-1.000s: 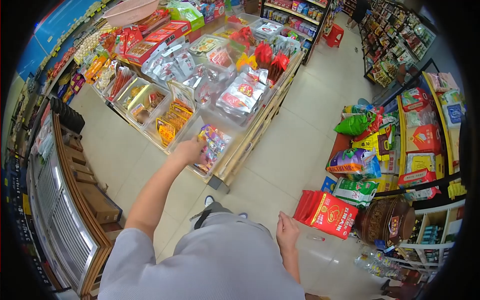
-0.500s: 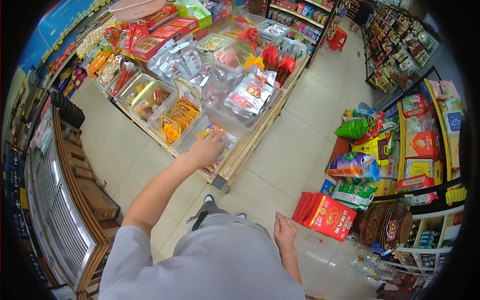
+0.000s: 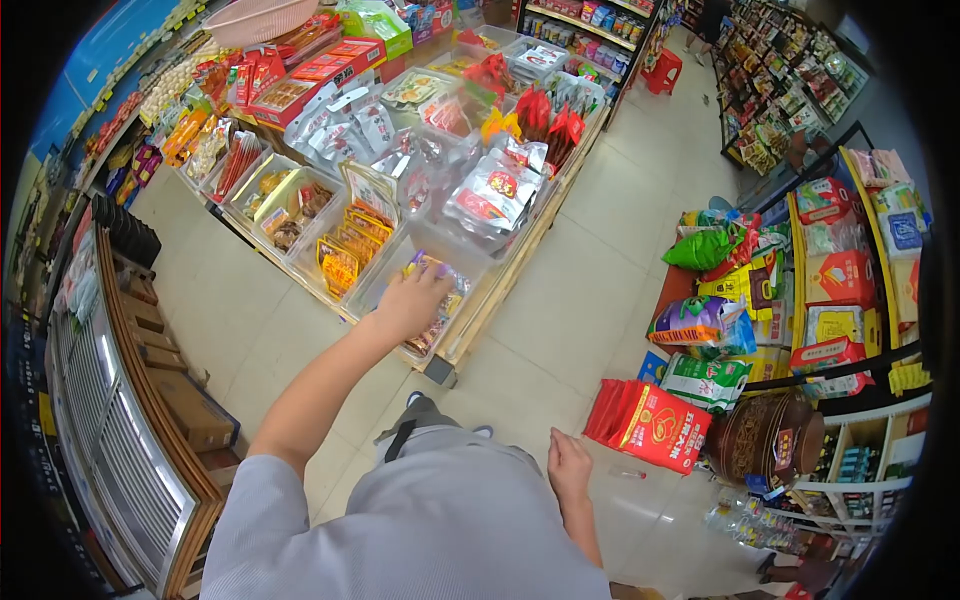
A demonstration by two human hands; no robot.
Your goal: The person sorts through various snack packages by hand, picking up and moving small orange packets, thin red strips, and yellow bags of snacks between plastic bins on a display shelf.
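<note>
My left hand reaches down into a clear plastic bin at the near corner of the display. Its fingers are spread over small colourful snack packets, with a purple-edged one by the fingertips. The fingertips touch or nearly touch the packets, and none is lifted out. Beside this bin, another holds a row of yellow-orange packets. Behind it lie white-and-silver pouches. My right hand hangs at my side, its fingers loosely curled with nothing visible in them.
The display's wooden edge runs close in front of me. On the right are red rice packs, stacked bags and a brown urn. A slatted metal unit stands left. A red stool and a person are farther back.
The fingers of my left hand have shifted slightly among the packets, and a purple edge now shows near the fingertips. My right hand stays about where it was. The view has moved slightly.
</note>
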